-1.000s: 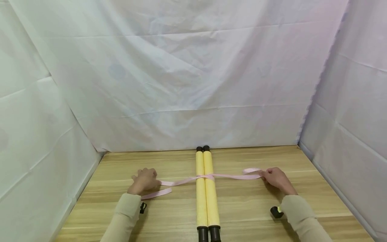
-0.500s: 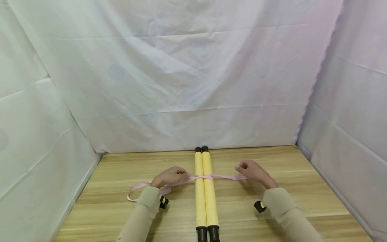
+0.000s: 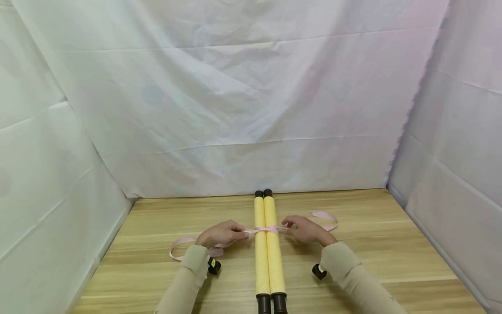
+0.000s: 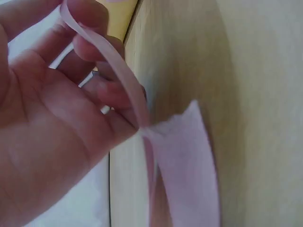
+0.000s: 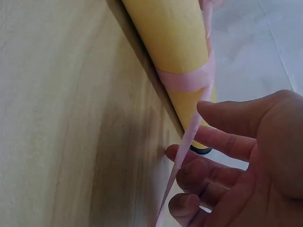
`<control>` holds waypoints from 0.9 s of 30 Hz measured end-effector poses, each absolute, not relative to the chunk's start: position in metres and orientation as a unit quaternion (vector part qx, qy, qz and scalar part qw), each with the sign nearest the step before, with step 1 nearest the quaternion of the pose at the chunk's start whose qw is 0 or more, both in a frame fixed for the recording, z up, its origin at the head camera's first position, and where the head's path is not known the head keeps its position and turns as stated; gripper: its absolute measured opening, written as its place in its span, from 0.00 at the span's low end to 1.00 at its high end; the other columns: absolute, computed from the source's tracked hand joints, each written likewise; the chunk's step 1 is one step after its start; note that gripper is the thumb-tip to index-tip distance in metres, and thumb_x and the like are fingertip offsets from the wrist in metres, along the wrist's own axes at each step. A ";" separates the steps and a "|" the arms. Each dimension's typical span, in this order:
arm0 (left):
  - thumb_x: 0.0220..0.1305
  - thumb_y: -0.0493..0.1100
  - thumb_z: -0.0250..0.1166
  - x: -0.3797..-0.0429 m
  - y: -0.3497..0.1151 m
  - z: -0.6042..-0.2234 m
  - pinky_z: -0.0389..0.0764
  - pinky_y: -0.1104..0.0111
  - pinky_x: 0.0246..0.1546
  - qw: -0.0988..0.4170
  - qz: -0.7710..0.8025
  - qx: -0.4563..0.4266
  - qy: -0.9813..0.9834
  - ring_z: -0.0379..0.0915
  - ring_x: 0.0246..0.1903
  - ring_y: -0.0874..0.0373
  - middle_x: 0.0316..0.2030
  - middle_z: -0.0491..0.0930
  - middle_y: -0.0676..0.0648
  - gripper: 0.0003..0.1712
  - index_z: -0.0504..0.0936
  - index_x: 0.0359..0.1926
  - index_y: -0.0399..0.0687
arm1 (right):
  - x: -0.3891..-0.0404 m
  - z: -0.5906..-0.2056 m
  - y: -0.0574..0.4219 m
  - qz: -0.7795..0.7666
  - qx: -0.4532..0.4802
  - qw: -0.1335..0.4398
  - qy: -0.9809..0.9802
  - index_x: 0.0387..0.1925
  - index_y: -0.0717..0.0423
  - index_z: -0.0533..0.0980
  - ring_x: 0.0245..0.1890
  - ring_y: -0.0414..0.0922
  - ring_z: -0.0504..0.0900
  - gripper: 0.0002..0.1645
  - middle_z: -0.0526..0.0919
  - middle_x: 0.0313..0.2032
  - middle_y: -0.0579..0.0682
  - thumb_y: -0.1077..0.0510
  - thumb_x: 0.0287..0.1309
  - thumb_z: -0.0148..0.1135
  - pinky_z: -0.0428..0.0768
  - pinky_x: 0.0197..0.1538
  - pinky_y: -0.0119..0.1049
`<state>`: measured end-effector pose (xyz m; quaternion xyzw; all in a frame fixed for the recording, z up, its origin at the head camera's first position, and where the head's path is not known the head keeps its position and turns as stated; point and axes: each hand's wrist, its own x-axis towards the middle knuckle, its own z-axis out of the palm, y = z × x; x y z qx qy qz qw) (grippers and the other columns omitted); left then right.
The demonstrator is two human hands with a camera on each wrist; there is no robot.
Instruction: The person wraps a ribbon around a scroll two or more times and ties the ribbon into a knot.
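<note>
Two yellow rolls with dark end knobs, like a rolled-up scroll, lie side by side on the table, pointing away from me. A pink ribbon goes round them near the middle and crosses on top. Just left of the rolls, my left hand pinches one ribbon length; in the left wrist view the ribbon trails down past the fingers to a cut end. My right hand, close on the right side, holds the other length between thumb and fingers, the ribbon running down across the fingers.
The wood-grain table meets a white cloth backdrop at the back, with cloth at both sides. Loose ribbon tails curl on the table beyond each hand. A small black device sits under each wrist.
Both hands have moved inward along the ribbon, from far out on its tails to beside the rolls. The right hand let its tail go and took the ribbon closer in. The rolls stay put.
</note>
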<state>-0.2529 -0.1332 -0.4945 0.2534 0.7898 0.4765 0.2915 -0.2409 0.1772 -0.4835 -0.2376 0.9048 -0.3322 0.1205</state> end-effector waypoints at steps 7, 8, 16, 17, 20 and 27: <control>0.70 0.47 0.54 -0.253 -0.124 -0.498 0.51 0.63 0.11 0.288 0.575 0.295 0.707 0.48 0.09 0.59 0.13 0.57 0.40 0.21 0.81 0.48 0.33 | -0.242 -0.488 0.176 -0.333 -0.235 0.132 0.903 0.48 0.57 0.76 0.37 0.46 0.75 0.12 0.80 0.40 0.55 0.59 0.64 0.54 0.76 0.39 0.46; 0.70 0.46 0.54 -0.253 -0.122 -0.499 0.52 0.63 0.11 0.279 0.586 0.298 0.700 0.49 0.10 0.60 0.16 0.62 0.43 0.20 0.80 0.49 0.33 | -0.242 -0.489 0.175 -0.337 -0.240 0.133 0.901 0.46 0.57 0.77 0.34 0.45 0.74 0.11 0.80 0.38 0.55 0.60 0.65 0.54 0.75 0.37 0.45; 0.65 0.50 0.59 -0.253 -0.103 -0.503 0.74 0.68 0.41 0.204 0.614 0.255 0.718 0.68 0.51 0.63 0.58 0.74 0.46 0.19 0.83 0.52 0.48 | -0.243 -0.495 0.176 -0.360 -0.258 0.144 0.885 0.34 0.59 0.79 0.21 0.40 0.70 0.09 0.79 0.25 0.55 0.61 0.65 0.54 0.70 0.24 0.34; 0.65 0.51 0.59 -0.253 -0.102 -0.504 0.74 0.68 0.40 0.204 0.620 0.251 0.715 0.69 0.48 0.63 0.58 0.75 0.45 0.20 0.82 0.53 0.49 | -0.243 -0.496 0.176 -0.361 -0.259 0.144 0.884 0.33 0.59 0.79 0.20 0.39 0.69 0.09 0.79 0.24 0.55 0.62 0.65 0.54 0.69 0.24 0.33; 0.66 0.52 0.57 -0.253 -0.097 -0.508 0.71 0.70 0.38 0.220 0.651 0.241 0.686 0.68 0.39 0.61 0.58 0.76 0.42 0.23 0.78 0.59 0.50 | -0.244 -0.497 0.177 -0.365 -0.258 0.141 0.884 0.31 0.61 0.78 0.18 0.38 0.68 0.09 0.77 0.21 0.55 0.62 0.64 0.55 0.67 0.22 0.32; 0.69 0.52 0.52 -0.251 -0.087 -0.515 0.66 0.69 0.34 0.228 0.684 0.232 0.653 0.64 0.35 0.59 0.53 0.76 0.41 0.29 0.67 0.67 0.47 | -0.244 -0.499 0.178 -0.370 -0.257 0.139 0.882 0.29 0.61 0.78 0.19 0.38 0.68 0.10 0.74 0.20 0.49 0.61 0.64 0.55 0.67 0.23 0.33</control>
